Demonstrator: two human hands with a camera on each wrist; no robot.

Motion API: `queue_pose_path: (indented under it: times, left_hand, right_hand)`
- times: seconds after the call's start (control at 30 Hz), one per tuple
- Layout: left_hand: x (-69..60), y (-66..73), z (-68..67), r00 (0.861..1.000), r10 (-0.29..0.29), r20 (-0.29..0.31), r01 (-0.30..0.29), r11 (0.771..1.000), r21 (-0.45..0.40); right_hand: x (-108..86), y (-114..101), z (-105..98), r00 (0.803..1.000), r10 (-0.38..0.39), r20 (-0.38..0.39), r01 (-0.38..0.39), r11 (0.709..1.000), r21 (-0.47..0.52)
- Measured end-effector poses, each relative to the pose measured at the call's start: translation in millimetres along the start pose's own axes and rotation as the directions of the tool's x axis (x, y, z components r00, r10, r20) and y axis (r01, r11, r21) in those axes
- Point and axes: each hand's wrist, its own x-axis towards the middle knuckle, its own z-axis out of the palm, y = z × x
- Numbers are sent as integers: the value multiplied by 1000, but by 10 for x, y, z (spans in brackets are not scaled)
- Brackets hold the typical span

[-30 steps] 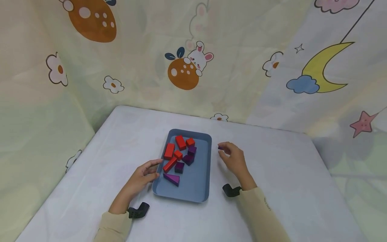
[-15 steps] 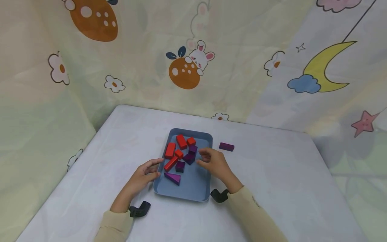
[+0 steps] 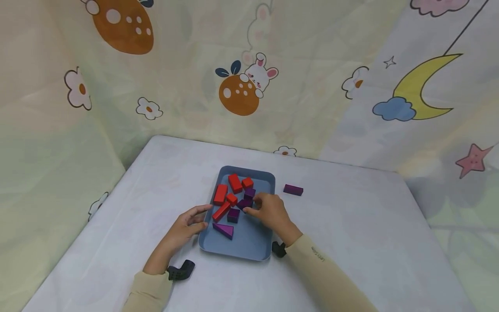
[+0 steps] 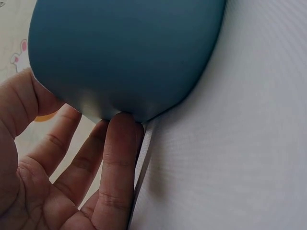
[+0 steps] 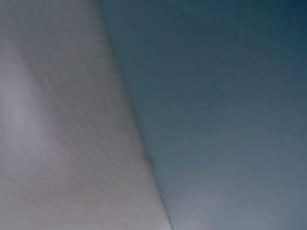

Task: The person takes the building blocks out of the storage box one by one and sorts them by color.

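Note:
My left hand (image 3: 184, 227) holds the left rim of a blue-grey tray (image 3: 218, 252). The left wrist view shows the thumb over the rim and a finger against the outer wall (image 4: 144, 57). My right hand (image 3: 274, 212) reaches over the tray's right side. Its thumb and index finger pinch a dark purple block (image 3: 244, 203), partly hidden by them. Nearby in the tray lie a purple cube (image 3: 233, 215), another purple block (image 3: 249, 193) and a purple triangular block (image 3: 223, 230). The right wrist view is blurred and shows no hand.
Several red blocks (image 3: 220, 194) lie in the tray's upper left part. One purple rectangular block (image 3: 293, 190) lies on the white tabletop (image 3: 351, 225), right of the tray. A patterned curtain (image 3: 312, 95) hangs behind and at the sides.
My right hand has let go of the purple rectangular block right of the tray and moved left over the tray to another purple block. My left hand has stayed on the rim.

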Motion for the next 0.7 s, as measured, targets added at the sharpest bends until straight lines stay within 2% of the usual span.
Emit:
queue_pose_path:
  times: [0.17, 0.3, 0.37, 0.5, 0.7]
  left_hand:
    - [4, -8, -1, 1000, 7, 6, -7, 1000, -9]
    - [15, 2, 19, 1000, 6, 14, -6, 1000, -9]
    - [26, 2, 32, 1000, 3, 17, -3, 1000, -5]
    - [41, -6, 36, 1000, -22, 1, 22, 1000, 15]
    - [19, -8, -12, 999, -33, -7, 33, 999, 34]
  right_hand:
    - [-8, 52, 47, 997, -39, -60, 40, 999, 13]
    - [-56, 144, 33, 993, -28, -111, 46, 984, 170]
    - [-92, 197, 14, 990, -25, -139, 63, 957, 281]
    - [-163, 293, -36, 981, -4, -192, 97, 873, 478]
    - [-251, 523, -194, 975, 7, -224, 135, 780, 611]
